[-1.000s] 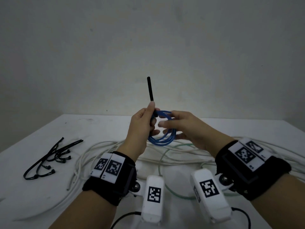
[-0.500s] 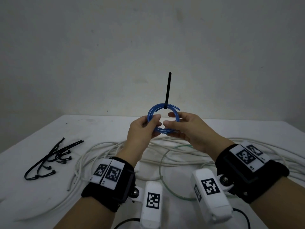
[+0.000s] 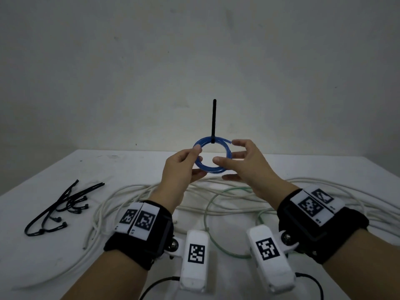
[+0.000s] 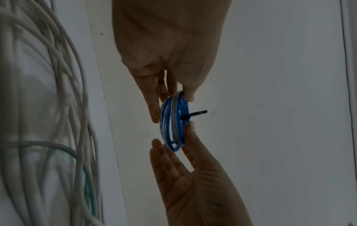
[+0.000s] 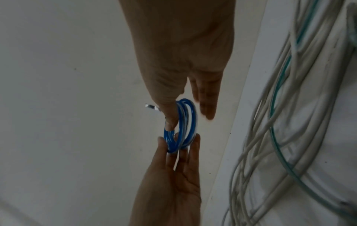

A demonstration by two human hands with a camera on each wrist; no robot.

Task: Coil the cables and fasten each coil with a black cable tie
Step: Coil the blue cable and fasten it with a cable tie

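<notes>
Black wristbands (image 3: 138, 241) w/ white tags

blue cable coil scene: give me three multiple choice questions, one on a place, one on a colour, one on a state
1. Where do the spare black plastic cable ties lie on the white table?
A. on its left side
B. on its right side
C. under the wrists

2. What colour is the one thin loose cable among the white cables?
A. red
B. green
C. yellow

3. How is the small blue cable coil held?
A. lying on the table
B. hung from the wall
C. held in the air by the left hand, the right hand at its other side

Key: 1 A, the ties lie far left in the head view. 2 B, a pale green loop crosses the white ones. 3 C, the coil is above the table with a tie tail sticking up.
</notes>
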